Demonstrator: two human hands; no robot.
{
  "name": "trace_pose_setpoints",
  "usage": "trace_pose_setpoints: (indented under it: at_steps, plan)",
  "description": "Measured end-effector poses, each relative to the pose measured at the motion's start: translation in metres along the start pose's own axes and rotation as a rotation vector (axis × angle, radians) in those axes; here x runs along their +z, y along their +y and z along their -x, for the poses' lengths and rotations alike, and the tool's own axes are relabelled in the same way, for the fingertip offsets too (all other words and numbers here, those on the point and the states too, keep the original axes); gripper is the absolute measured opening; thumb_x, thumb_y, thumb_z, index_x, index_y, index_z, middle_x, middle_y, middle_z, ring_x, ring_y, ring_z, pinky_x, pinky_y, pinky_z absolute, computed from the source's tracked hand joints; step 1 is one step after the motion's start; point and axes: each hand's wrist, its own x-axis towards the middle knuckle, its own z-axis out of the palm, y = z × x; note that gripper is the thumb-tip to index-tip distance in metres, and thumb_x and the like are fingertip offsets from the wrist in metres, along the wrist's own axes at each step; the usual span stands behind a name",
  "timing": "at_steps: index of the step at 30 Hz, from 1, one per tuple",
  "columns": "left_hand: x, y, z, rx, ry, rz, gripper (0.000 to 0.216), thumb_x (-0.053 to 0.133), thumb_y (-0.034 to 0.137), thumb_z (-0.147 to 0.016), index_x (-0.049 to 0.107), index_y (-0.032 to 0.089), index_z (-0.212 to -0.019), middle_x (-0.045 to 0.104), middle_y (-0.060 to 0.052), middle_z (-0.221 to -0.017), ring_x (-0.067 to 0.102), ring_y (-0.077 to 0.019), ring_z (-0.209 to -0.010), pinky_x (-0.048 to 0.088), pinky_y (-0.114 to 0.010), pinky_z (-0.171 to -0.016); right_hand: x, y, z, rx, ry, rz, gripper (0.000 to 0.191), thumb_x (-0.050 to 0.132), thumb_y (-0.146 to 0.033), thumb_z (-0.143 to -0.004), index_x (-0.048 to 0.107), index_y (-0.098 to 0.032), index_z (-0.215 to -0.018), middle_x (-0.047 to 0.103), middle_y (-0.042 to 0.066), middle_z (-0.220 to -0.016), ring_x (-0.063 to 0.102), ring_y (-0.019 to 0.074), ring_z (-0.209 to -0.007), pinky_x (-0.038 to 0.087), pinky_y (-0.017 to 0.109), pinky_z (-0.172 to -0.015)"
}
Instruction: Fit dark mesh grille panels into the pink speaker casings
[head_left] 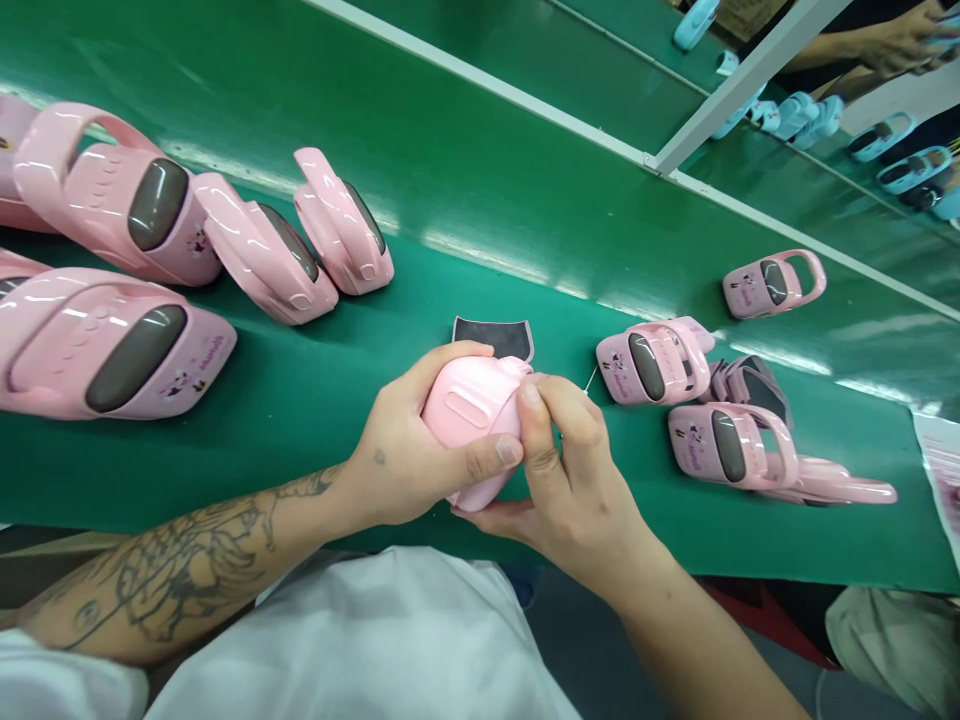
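Observation:
A rounded pink plastic housing (471, 400) with a raised oval bar is held up over the green bench, close to my body. My left hand (420, 440) wraps round its left side, thumb across the front. With my right hand (566, 470) I grip its right edge, thumb and forefinger pressed near the upper corner. What the right fingertips pinch there is partly hidden. Just behind the housing a dark curved panel with a pink rim (493, 338) lies on the bench. A thin white stick or wire (592, 379) shows beyond my right fingers.
Several glossy pink handled casings with dark windows (142, 345) stand on the left. More pink casings (652, 362) lie at right, beside stacked dark panels (754, 385). Past a white metal frame (750, 85), another person's hands (900, 40) work near light-blue casings (799, 115).

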Motion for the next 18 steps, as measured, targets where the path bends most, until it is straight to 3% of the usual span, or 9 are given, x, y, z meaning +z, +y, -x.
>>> trace_pose_setpoints:
  at_steps: [4, 10, 13, 18]
  plan:
    - [0.003, 0.000, 0.001, -0.006, -0.007, -0.012, 0.079, 0.099, 0.056, -0.068, 0.070, 0.015, -0.129, 0.085, -0.012, -0.115, 0.081, -0.0281, -0.096, 0.067, -0.034, -0.080, -0.006, 0.000, 0.001, 0.000, -0.036, 0.011, 0.102, 0.078, -0.050, -0.098, 0.030, 0.007, -0.168, 0.059, 0.032, -0.143, 0.057, 0.0459, -0.141, 0.063, 0.064, -0.110]
    - [0.004, -0.007, 0.001, -0.012, -0.010, 0.013, 0.082, 0.098, 0.058, -0.069, 0.068, 0.016, -0.133, 0.082, -0.013, -0.121, 0.079, -0.0289, -0.102, 0.066, -0.037, -0.086, -0.007, -0.002, -0.002, 0.015, -0.060, 0.004, 0.102, 0.076, -0.047, -0.099, 0.023, 0.003, -0.172, 0.057, 0.031, -0.148, 0.055, 0.0471, -0.144, 0.060, 0.065, -0.114]
    - [0.002, -0.012, -0.006, -0.110, -0.053, 0.091, 0.082, 0.095, 0.062, -0.072, 0.067, 0.015, -0.134, 0.080, -0.015, -0.126, 0.076, -0.0308, -0.111, 0.064, -0.039, -0.091, -0.001, 0.003, -0.004, 0.109, -0.095, -0.128, 0.108, 0.077, -0.047, -0.099, 0.014, -0.006, -0.176, 0.053, 0.030, -0.153, 0.054, 0.0456, -0.146, 0.060, 0.066, -0.114]
    - [0.001, -0.010, -0.018, -0.283, -0.124, 0.237, 0.071, 0.091, 0.062, -0.081, 0.070, 0.014, -0.129, 0.079, -0.014, -0.124, 0.076, -0.0289, -0.107, 0.063, -0.037, -0.087, 0.007, 0.020, -0.001, 0.207, -0.140, -0.345, 0.129, 0.084, -0.067, -0.089, 0.006, -0.017, -0.179, 0.045, 0.029, -0.164, 0.049, 0.0445, -0.155, 0.055, 0.067, -0.121]
